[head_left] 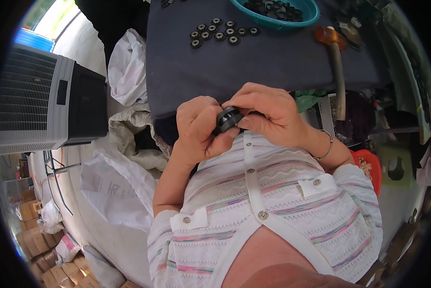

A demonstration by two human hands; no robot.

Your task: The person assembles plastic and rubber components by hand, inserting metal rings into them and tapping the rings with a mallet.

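Note:
Close in front of my chest, at the near edge of the dark cloth-covered table [191, 72], I hold a small black grooved wheel [229, 118] between both hands. My left hand [196, 126] is closed around its left side, with the thumb at its lower edge. The fingers and thumb of my right hand [273, 113] pinch it from the right. The wheel is tilted, and its far face is hidden by my fingers. Farther back on the table lie several small black wheels [219, 36] with shiny metal centres.
A teal basin [273, 22] of black round parts stands at the table's far side. To its right, a mallet [338, 72] with an orange head lies with its handle past the near edge. A large air cooler [37, 96] and white sacks [124, 187] are on the left.

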